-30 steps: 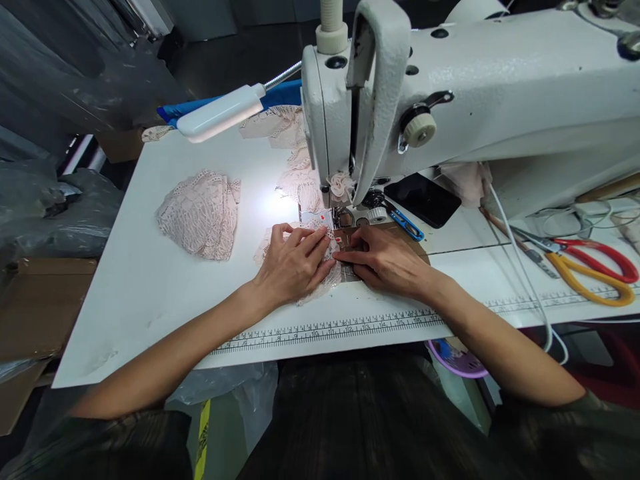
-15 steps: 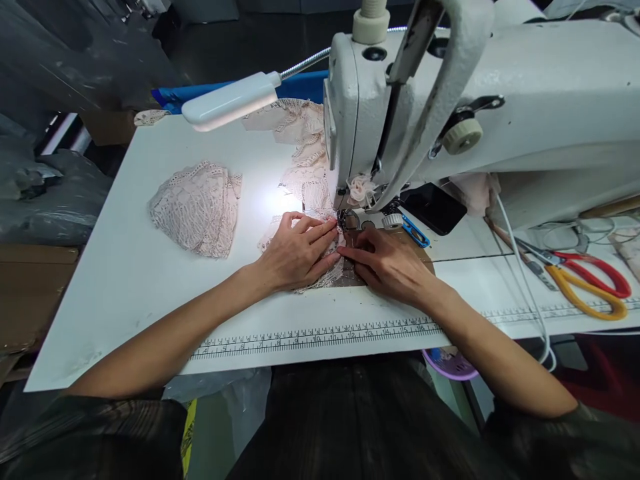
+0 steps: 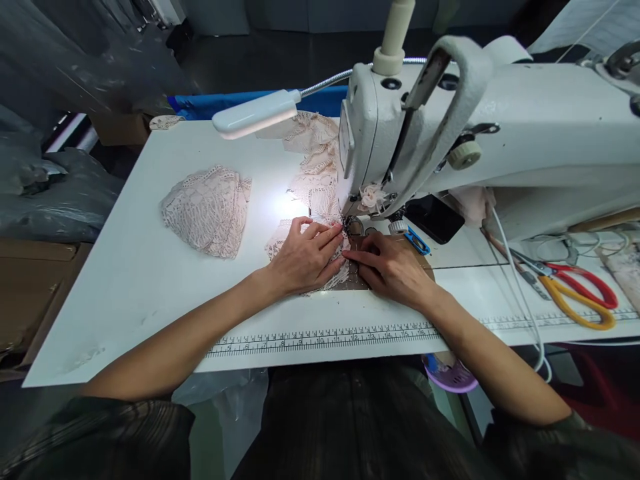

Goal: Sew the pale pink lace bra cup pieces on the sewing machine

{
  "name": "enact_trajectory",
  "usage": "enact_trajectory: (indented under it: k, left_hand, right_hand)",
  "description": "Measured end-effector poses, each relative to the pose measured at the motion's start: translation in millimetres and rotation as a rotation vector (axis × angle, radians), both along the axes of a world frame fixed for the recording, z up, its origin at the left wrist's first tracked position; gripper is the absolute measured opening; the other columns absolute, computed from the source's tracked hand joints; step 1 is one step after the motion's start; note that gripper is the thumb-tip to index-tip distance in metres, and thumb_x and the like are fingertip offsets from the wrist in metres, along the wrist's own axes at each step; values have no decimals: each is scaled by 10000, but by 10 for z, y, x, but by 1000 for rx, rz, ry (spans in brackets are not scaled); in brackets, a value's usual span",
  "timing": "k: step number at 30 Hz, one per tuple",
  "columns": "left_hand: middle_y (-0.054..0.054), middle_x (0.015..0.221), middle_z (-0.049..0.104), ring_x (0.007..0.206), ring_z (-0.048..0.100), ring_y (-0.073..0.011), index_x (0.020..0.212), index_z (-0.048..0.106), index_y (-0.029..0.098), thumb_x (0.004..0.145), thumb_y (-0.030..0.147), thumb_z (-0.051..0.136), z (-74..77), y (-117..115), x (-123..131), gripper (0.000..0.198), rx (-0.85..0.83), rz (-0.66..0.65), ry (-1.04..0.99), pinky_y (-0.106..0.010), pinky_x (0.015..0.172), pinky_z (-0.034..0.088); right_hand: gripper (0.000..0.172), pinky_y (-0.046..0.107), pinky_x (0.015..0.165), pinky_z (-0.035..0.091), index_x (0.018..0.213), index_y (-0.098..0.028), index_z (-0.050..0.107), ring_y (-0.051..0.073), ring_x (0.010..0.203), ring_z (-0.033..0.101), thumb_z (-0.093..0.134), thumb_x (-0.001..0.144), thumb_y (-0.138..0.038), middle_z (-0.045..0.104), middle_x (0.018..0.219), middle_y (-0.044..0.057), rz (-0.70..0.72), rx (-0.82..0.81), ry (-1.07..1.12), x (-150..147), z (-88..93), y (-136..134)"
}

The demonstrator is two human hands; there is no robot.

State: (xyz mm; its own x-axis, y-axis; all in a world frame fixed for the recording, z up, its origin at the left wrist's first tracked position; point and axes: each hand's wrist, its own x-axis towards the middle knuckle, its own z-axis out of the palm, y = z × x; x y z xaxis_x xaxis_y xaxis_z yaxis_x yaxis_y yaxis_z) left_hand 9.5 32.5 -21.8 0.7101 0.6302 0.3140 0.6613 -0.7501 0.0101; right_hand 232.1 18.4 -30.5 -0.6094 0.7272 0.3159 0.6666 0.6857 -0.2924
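Observation:
Pale pink lace fabric (image 3: 323,199) runs under the needle area of a white sewing machine (image 3: 370,127) and trails back along its left side. My left hand (image 3: 309,257) lies flat on the lace, fingers stretched toward the presser foot (image 3: 346,223). On the other side, my right hand (image 3: 393,267) has its fingers bent and its index fingertip at the lace edge, close to my left fingers. It appears to pinch that edge; the thumb tip is partly hidden. A pile of lace pieces (image 3: 209,212) rests on the table to the left.
A lit lamp (image 3: 256,115) hangs over the white table (image 3: 150,307). Blue thread snips (image 3: 417,241) and a black phone (image 3: 435,219) lie right of the needle. Scissors (image 3: 580,293) with red and yellow handles lie farther right. A ruler strip (image 3: 320,341) follows the front edge.
The whole view has shifted slightly, so the table and machine appear a little lower and farther right. Both hands keep nearly the same place on the lace.

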Motion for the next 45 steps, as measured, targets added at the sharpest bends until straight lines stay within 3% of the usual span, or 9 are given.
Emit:
enact_trajectory:
  k: [10,30,37,45]
  left_hand:
    - [-182,1303,574,1042,566,-323,1213,611,101,989,351,382,-30,-131,73,407,19,81,-2,-521,953,325]
    - [-184,1366,545,1142,537,-315,1230,579,107,993,349,381,-32,-35,-5,392,-7,0,0,-557,1024,311]
    - [-138,1199,642,1029,610,-250,1160,608,107,984,306,422,-43,-22,4,325,10,-40,-48,-573,1079,351]
    - [-138,1258,625,1114,606,-290,1160,619,134,969,307,454,-33,50,12,307,-5,-18,-47,-656,1071,353]
  right_hand:
    - [343,334,729,537,1143,-285,715,178,847,570,525,876,-183,569,1001,65,-32,-16,46,-5,-32,-22]
    - [327,356,736,518,1206,-234,677,205,867,573,528,915,-236,568,1055,105,13,-8,-34,13,28,-22]
    - [324,366,767,514,1197,-186,675,218,875,574,505,923,-221,579,1056,124,26,50,-32,-3,20,-19]
    - [337,343,679,478,1205,-221,672,218,788,564,460,944,-243,607,1015,130,-61,59,-171,-70,77,-1]
